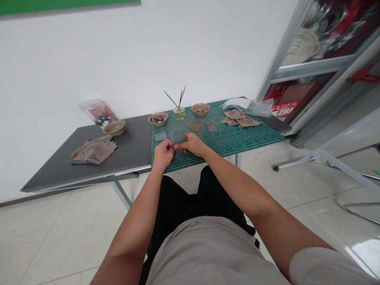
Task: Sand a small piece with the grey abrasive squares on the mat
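Observation:
Near the front edge of the green cutting mat [237,138], my left hand [164,154] and my right hand [192,145] meet at a small grey sheer cloth pouch [178,136]. The fingers of both hands are closed, pinching its near edge; the fingertips partly hide that edge. Just left of it a flat pale grey square [160,136] lies on the mat. Beyond my right hand lie a brown square [195,126] and a small grey-brown rectangle [211,126]. Whether the held pouch contains anything, I cannot tell.
Behind are a bowl of dark round pieces [158,119], a reed diffuser [179,113] and another bowl [200,109]. A brown cloth [239,118] and plastic bags [252,106] lie right. Leftward are a crumpled cloth [94,149], a bowl [114,127] and a clear container [96,111].

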The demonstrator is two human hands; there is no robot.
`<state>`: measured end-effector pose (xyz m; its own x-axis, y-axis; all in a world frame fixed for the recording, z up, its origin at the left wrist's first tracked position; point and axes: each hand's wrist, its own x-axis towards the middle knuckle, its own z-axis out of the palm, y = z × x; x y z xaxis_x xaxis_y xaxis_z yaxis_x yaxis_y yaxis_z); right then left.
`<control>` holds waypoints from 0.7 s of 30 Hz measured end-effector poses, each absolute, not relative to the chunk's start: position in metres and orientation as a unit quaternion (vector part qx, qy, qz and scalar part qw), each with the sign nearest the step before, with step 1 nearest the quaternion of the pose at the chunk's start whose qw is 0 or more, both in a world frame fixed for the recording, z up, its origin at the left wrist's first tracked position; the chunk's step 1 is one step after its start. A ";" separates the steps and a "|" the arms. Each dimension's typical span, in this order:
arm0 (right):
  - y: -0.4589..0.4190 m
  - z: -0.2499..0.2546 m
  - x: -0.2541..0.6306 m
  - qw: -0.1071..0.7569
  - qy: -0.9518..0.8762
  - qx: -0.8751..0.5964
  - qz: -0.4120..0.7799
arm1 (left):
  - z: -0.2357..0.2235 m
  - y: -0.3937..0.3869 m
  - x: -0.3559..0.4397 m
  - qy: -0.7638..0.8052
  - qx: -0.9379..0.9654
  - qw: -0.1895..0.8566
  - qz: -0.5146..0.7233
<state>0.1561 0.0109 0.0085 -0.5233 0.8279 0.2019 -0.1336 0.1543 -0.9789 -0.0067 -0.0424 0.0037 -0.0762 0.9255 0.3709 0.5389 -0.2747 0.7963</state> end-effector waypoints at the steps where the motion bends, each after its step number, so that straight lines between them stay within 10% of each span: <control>1: 0.010 0.009 0.156 0.406 -0.650 -0.273 0.582 | 0.004 -0.043 -0.006 0.571 0.657 0.185 0.457; 21: 0.013 0.010 0.155 0.422 -0.553 -0.261 0.670 | 0.013 -0.043 -0.003 0.504 0.584 0.319 0.551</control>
